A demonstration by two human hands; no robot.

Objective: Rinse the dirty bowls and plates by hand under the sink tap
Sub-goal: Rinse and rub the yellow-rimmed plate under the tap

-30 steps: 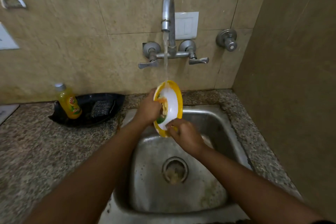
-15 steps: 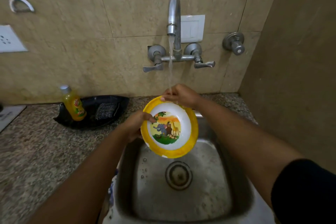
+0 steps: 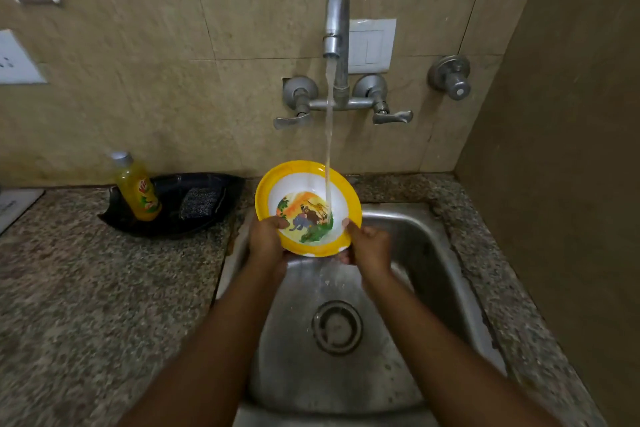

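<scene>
Gripping a yellow-rimmed bowl (image 3: 308, 208) by its near rim, left hand (image 3: 266, 239) and right hand (image 3: 369, 244) hold it under the tap (image 3: 336, 42); fingers beneath seemingly curled.

Both bare forearms reach forward from six o'clock. The left hand (image 3: 266, 239) grips the round yellow-rimmed picture bowl (image 3: 308, 208) at its eight o'clock edge; the right hand (image 3: 369, 243) grips it at four o'clock, thumbs over the rim.
</scene>
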